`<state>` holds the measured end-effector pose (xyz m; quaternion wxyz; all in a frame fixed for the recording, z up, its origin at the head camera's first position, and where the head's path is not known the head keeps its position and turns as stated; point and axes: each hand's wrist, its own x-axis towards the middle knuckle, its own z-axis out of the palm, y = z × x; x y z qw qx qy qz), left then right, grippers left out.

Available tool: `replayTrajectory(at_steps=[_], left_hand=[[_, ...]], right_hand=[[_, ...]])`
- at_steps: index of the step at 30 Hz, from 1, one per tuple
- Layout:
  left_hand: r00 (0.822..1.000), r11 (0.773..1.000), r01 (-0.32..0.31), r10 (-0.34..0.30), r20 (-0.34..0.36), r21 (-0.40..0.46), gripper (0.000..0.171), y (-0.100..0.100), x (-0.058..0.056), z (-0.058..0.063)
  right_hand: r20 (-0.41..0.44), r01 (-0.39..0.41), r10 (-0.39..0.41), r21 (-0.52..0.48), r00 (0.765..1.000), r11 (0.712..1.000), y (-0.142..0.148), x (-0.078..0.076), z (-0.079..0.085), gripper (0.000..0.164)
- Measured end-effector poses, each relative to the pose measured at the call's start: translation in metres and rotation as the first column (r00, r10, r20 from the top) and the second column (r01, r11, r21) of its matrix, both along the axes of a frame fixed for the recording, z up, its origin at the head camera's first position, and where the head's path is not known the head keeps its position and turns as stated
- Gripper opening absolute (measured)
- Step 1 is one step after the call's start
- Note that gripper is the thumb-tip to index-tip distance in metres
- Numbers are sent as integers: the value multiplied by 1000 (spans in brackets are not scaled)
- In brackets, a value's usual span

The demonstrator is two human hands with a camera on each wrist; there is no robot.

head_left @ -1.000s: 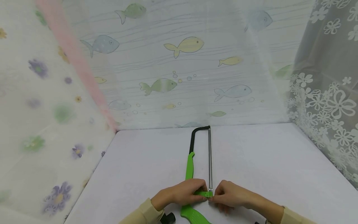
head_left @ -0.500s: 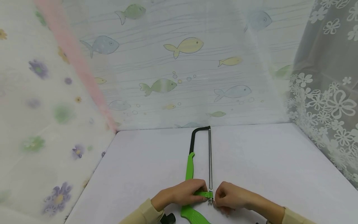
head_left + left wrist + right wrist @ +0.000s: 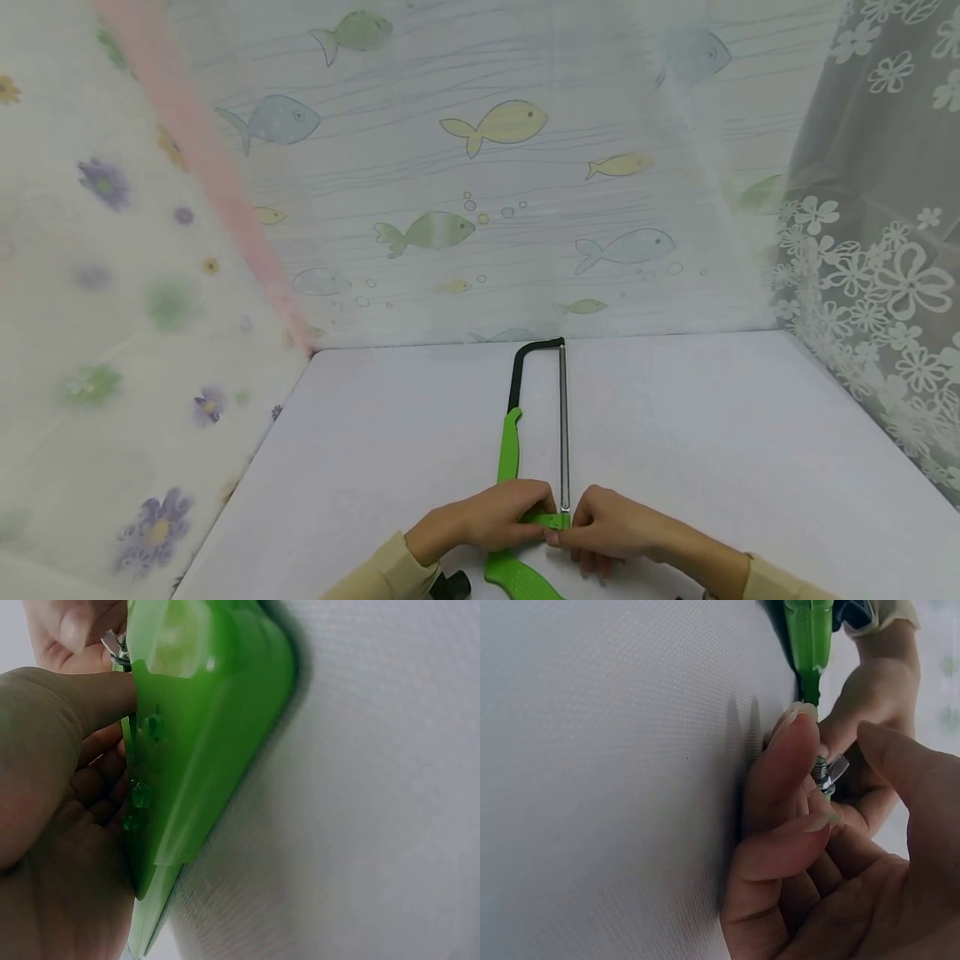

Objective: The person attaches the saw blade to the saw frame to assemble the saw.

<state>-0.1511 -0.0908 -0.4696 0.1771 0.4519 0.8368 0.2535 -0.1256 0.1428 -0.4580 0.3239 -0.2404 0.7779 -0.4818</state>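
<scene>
A hacksaw point(image 3: 509, 450) with a green handle, black front frame and straight silver blade point(image 3: 564, 425) lies on the white table, pointing away from me. My left hand point(image 3: 498, 512) grips the green frame near its lower arm, thumb pressed on the green plastic point(image 3: 202, 735) in the left wrist view. At the near end of the blade sits a metal wing nut point(image 3: 832, 774) on a threaded bolt. The curled fingers of my right hand point(image 3: 618, 525) are round this wing nut and hide it in the head view. From the right wrist, my thumb point(image 3: 889, 754) shows slightly apart from it.
The white tabletop point(image 3: 390, 417) extends around the saw. A dark cylindrical object point(image 3: 451, 586) is by my left sleeve. Behind stands a fish-print curtain point(image 3: 480, 183), with a flowered curtain point(image 3: 165, 350) at left and lace point(image 3: 892, 275) at right.
Half a second ago my right hand was drawn back a little, exposing the wing nut; now its fingers have come left over it again. My left hand and the saw stay in place.
</scene>
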Motion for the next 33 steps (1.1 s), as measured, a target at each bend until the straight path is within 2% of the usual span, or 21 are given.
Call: replayTrajectory(at_steps=[8, 18, 33], left_hand=[[1000, 1000, 5, -5, -13, 3, 9, 0, 0, -1], [1000, 1000, 10, -10, -18, 4, 7, 1, 1, 3], [1000, 1000, 2, -1, -20, 7, 9, 1, 0, 0]], right_hand=[[8, 32, -32, 14, 999, 999, -4, 0, 1, 47], [8, 45, -46, 34, 999, 998, -2, 1, 3, 39], [46, -55, 59, -82, 997, 995, 13, -3, 1, 26]])
